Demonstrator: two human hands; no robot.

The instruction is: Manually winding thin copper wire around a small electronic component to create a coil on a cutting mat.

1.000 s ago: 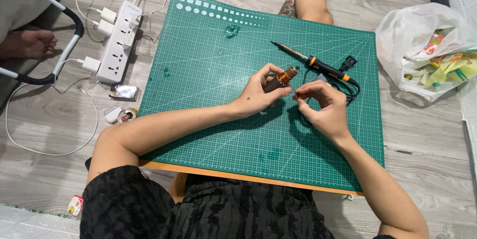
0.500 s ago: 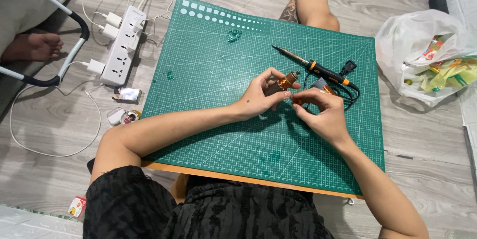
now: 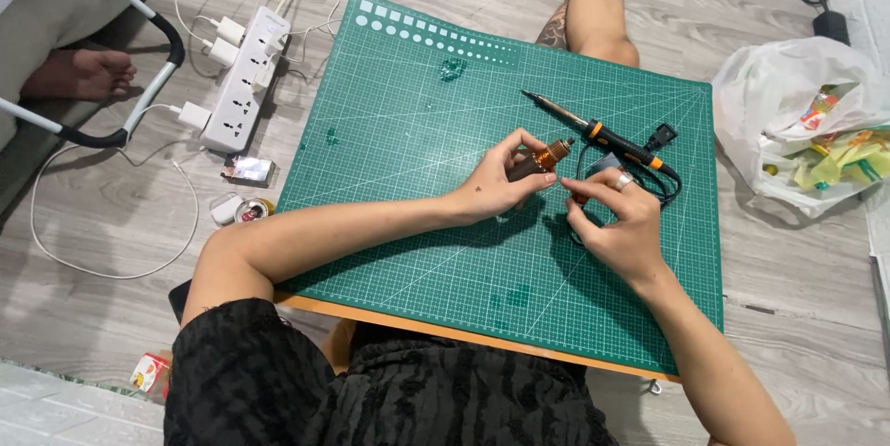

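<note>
Copper-coloured part (image 3: 553,153) pinched in left hand (image 3: 501,183), right hand (image 3: 619,223) alongside.

A home room used as a makeshift hobby electronics spot: a green cutting mat (image 3: 408,131) lies over a low surface on a grey wood-look floor (image 3: 93,316), with a soldering iron (image 3: 593,135), a white power strip (image 3: 243,80) with chargers, and a plastic bag (image 3: 797,121) nearby.

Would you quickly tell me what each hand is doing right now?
Left hand: closed around a small copper-coloured cylindrical part.
Right hand: fingertips pinched together beside that part; what they hold cannot be told.
</note>
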